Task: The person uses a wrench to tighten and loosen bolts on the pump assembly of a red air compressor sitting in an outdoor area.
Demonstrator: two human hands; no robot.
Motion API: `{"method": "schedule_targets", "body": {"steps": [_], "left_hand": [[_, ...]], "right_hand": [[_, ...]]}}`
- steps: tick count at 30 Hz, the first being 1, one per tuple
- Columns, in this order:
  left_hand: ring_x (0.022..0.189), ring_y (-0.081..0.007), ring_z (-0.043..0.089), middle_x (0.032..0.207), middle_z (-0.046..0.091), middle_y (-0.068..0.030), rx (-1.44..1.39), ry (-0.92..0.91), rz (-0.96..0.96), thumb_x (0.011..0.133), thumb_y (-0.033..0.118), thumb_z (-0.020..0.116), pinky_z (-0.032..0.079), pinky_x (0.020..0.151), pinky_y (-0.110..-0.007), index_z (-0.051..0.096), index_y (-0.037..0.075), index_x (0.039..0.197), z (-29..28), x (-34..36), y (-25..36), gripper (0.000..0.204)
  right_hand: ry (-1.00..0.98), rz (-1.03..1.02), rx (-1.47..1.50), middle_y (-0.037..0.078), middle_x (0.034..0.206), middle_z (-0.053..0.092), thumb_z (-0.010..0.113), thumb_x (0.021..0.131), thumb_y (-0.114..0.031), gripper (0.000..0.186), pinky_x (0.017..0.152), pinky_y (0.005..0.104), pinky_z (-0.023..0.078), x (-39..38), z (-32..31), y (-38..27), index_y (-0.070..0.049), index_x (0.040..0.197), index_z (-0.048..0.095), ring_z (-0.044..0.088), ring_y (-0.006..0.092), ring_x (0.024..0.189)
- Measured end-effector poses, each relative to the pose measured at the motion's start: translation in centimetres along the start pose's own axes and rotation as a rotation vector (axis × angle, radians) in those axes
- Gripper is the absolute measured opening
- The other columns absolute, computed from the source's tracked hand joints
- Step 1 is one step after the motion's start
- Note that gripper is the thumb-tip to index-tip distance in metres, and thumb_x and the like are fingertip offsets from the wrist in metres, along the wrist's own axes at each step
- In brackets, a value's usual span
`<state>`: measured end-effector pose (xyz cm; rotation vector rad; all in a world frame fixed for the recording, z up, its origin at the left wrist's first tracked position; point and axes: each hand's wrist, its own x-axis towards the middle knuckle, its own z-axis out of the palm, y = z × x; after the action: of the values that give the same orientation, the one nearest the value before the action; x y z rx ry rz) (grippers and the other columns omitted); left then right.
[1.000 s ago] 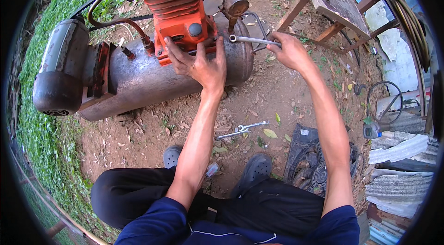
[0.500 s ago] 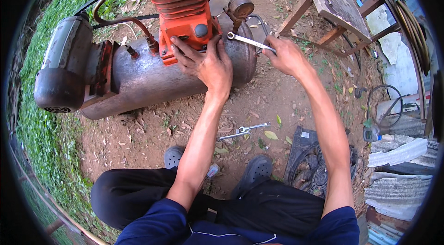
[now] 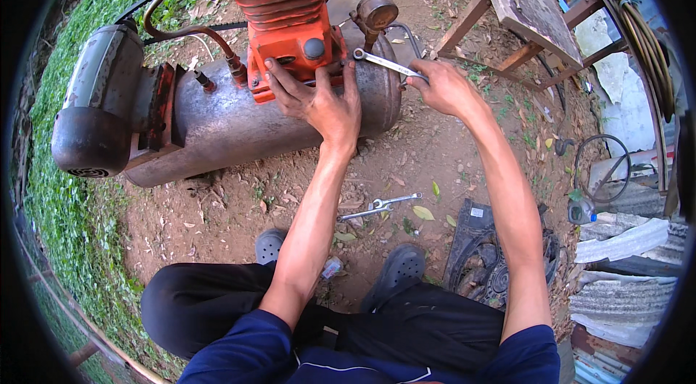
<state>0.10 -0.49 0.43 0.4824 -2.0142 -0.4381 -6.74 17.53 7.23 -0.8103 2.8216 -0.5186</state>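
Observation:
My left hand (image 3: 325, 105) rests with spread fingers against the lower front of a red finned compressor pump (image 3: 286, 18). Its fingertips touch the casing near a dark round knob (image 3: 314, 48); whatever lies under them is hidden. My right hand (image 3: 444, 87) is closed around the lower end of a silver combination wrench (image 3: 390, 64). The wrench's ring end points left, close to the pump's right base corner and below a round pressure gauge (image 3: 377, 11). From this angle I cannot tell whether the ring sits on a bolt. The pump is mounted on a worn cylindrical tank (image 3: 232, 134).
A grey electric motor (image 3: 105, 90) stands on the tank's left end. Two wrenches (image 3: 378, 206) lie on the dirt by my shoes. Black cast parts (image 3: 478, 253) lie right of my feet, near corrugated sheets (image 3: 623, 290). A wooden table (image 3: 525, 3) stands at the far right.
The fingers of my left hand have spread further apart on the pump's base. The wrench in my right hand has shifted very slightly left.

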Motion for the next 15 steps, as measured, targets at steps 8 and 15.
{"method": "schedule_targets", "body": {"steps": [8,15], "left_hand": [[0.137,-0.0498,0.012,0.153,0.007,-0.0275,-0.019,-0.021,0.015,0.079,0.037,0.073,0.022,0.101,-0.059,0.066,0.006,0.091,-0.4,-0.3,-0.2,0.034],[0.136,-0.0532,0.012,0.153,0.004,-0.0293,0.008,-0.057,0.008,0.084,0.031,0.068,0.021,0.101,-0.060,0.071,0.021,0.099,-0.7,-0.1,0.5,0.018]], "right_hand": [[0.096,-0.058,-0.021,0.018,0.098,0.065,0.057,0.091,-0.026,0.026,0.084,0.0459,0.045,0.3,1.2,1.5,-0.006,0.108,0.062,0.059,0.0360,0.097],[0.039,-0.009,0.009,0.018,0.096,0.064,0.057,0.090,-0.025,0.025,0.083,0.0466,0.045,0.2,0.6,0.7,-0.006,0.107,0.062,0.059,0.0364,0.095]]}}
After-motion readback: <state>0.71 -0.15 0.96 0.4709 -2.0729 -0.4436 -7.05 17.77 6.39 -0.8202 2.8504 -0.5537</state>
